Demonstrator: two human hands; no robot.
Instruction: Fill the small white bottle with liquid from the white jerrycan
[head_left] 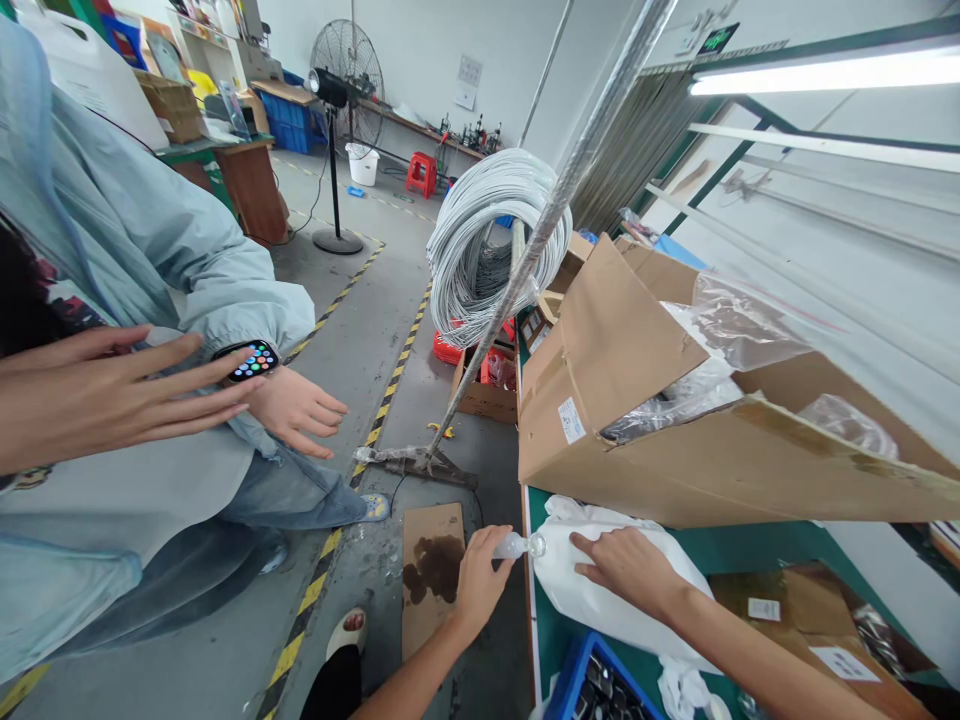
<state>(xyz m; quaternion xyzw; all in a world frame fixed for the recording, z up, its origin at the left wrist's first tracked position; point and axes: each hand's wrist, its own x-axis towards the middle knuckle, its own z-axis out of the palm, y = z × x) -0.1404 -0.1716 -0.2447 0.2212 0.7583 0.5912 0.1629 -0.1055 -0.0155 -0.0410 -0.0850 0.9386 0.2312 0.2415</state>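
My left hand is closed around a small translucent white piece, shaped like a little bottle or bulb, at the table's edge. A clear, round, shiny piece sits right at its tip; whether the two are joined I cannot tell. My right hand lies over a white plastic bag on the green table, fingers apart and index finger reaching toward the clear piece. Nothing shows in its grasp. What the bag contains is hidden.
A large open carton stands behind the bag. A blue bin of dark parts sits in front. Beyond the edge are a metal stand and a wire coil. At left, a person in a light blue jacket shows a smartwatch.
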